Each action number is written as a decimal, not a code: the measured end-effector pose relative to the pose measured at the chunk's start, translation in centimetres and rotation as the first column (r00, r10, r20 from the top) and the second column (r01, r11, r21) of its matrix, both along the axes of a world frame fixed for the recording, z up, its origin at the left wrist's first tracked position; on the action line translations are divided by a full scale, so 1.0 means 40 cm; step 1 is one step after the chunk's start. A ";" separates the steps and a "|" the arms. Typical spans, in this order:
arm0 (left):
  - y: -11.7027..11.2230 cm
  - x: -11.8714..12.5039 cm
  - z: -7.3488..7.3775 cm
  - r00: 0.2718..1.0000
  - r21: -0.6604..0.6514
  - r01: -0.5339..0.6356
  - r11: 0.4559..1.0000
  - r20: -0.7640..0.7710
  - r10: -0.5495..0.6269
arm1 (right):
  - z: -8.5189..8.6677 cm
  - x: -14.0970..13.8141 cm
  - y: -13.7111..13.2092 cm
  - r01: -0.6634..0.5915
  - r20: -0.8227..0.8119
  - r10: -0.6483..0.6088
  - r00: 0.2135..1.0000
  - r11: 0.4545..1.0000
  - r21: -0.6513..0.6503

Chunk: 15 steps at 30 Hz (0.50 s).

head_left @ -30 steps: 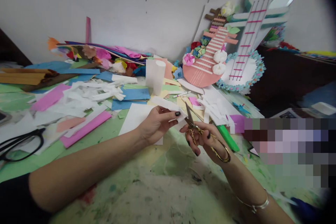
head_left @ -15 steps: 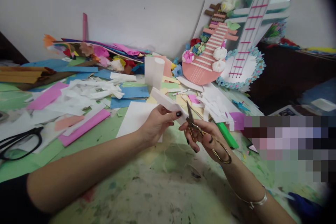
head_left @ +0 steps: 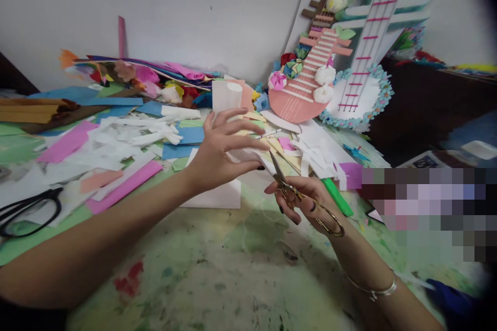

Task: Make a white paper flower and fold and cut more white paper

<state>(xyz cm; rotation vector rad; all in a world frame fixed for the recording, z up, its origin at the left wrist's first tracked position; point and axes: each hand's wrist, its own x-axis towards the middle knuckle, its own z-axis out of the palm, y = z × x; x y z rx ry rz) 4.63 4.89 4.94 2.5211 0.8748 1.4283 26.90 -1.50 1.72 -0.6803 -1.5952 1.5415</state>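
My left hand (head_left: 223,150) is spread, its fingers stretched out over a folded white paper strip (head_left: 250,156). The thumb lies along the strip's near side; whether it presses on the paper is hard to see. Gold-handled scissors (head_left: 278,168) are in my right hand (head_left: 316,196), blades pointing up and away, almost closed together. The strip's near end reaches the fingertips of that hand, beside the blades. Below my left hand a white sheet (head_left: 217,195) lies on the paint-stained green table (head_left: 217,264).
White paper scraps (head_left: 135,129) and pink paper (head_left: 128,186) lie at left, near black-framed glasses (head_left: 50,207). A rolled white paper (head_left: 233,95) stands behind my left hand. Decorated paper instruments (head_left: 301,93) lean on the wall. A green roll (head_left: 337,197) lies beside my right hand.
My left hand has opened from its pinch on the white strip, spreading its fingers over it. The right hand keeps the scissors in nearly the same place.
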 end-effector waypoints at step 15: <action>-0.020 -0.025 0.083 0.830 -0.517 0.427 0.742 -0.103 -0.548 | 0.038 0.029 -0.009 -0.198 0.056 0.207 0.977 0.971 -0.137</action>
